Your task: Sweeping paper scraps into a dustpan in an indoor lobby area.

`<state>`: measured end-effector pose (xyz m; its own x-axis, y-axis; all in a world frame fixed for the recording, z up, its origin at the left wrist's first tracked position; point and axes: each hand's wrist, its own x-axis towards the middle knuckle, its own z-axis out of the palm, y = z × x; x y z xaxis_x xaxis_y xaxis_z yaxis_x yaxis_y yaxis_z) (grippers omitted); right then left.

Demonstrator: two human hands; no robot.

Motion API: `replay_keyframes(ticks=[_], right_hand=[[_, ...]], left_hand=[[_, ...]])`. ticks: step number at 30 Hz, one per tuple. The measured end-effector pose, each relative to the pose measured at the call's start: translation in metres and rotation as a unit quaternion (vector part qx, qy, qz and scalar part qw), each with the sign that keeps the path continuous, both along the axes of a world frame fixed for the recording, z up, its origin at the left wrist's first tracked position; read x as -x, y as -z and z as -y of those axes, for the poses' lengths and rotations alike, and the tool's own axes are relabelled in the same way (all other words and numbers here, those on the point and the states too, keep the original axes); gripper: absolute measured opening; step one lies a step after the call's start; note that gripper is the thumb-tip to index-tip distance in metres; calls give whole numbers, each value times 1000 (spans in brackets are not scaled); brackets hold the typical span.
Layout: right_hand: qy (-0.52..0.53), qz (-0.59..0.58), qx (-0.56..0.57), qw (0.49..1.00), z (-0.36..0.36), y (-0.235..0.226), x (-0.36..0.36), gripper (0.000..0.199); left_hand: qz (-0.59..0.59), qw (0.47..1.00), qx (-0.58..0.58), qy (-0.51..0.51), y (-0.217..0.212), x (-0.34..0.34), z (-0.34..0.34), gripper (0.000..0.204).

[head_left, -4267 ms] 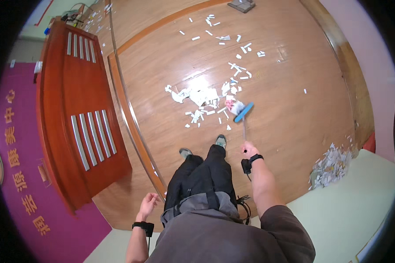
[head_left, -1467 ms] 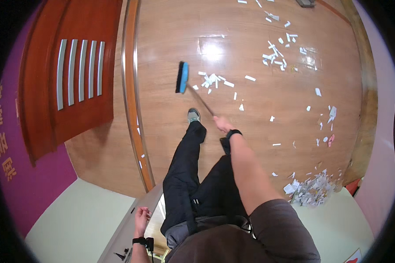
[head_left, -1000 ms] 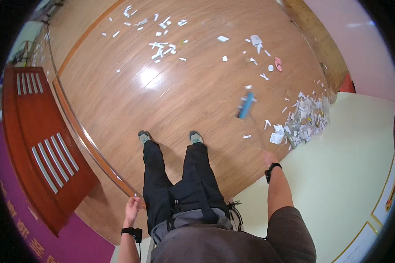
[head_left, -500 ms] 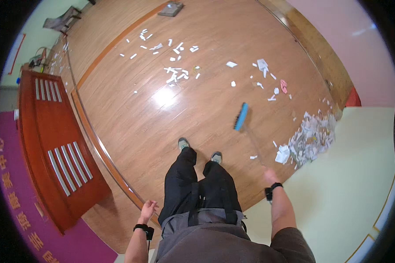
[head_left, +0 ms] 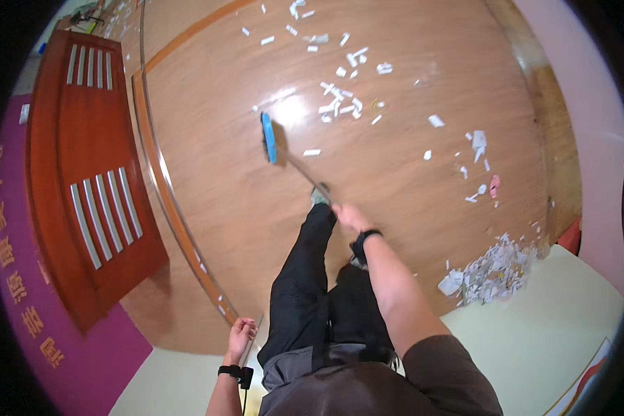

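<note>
My right hand is closed round the thin handle of a broom, out in front of my legs. The blue broom head is at the handle's far end, low over or on the wooden floor, with dark bristles on its left side. My left hand hangs low beside my left hip, its fingers loosely bent and apart. A thin greyish edge shows beside it; I cannot tell what that is. Scattered white paper scraps lie beyond the broom head. One scrap lies just right of it.
A large heap of paper scraps lies against the pale wall at right. A pink piece and more scraps lie above it. A reddish wooden lectern-like cabinet with silver bars stands at left, beside a raised floor strip.
My right hand has swung the broom leftward, across in front of my legs. The view has shifted, and my left foot has stepped forward. My left hand stays low at my side.
</note>
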<state>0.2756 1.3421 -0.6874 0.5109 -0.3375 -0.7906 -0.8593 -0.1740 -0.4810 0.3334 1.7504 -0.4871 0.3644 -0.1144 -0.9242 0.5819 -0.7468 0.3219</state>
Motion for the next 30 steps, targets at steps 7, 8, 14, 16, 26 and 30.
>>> replay_keyframes(ticks=[7,8,14,16,26,30], right_hand=[[116,-114,12,987,19,51,122,48],[118,-145,-10,982,23,44,163,47],[207,-232,98,945,-5,-27,438,48],[244,-235,91,936,-16,-73,509,47],[179,-235,34,955,-140,-132,721,39],[212,-307,24,928,-165,-109,742,29]], left_hand=[[-19,993,-101,59,-10,3,-40,15],[-3,993,-98,72,-9,5,-33,16],[36,990,17,137,21,44,18,18],[32,988,29,149,22,77,52,18],[36,946,52,319,10,178,72,14],[51,940,-2,337,-41,185,80,14]])
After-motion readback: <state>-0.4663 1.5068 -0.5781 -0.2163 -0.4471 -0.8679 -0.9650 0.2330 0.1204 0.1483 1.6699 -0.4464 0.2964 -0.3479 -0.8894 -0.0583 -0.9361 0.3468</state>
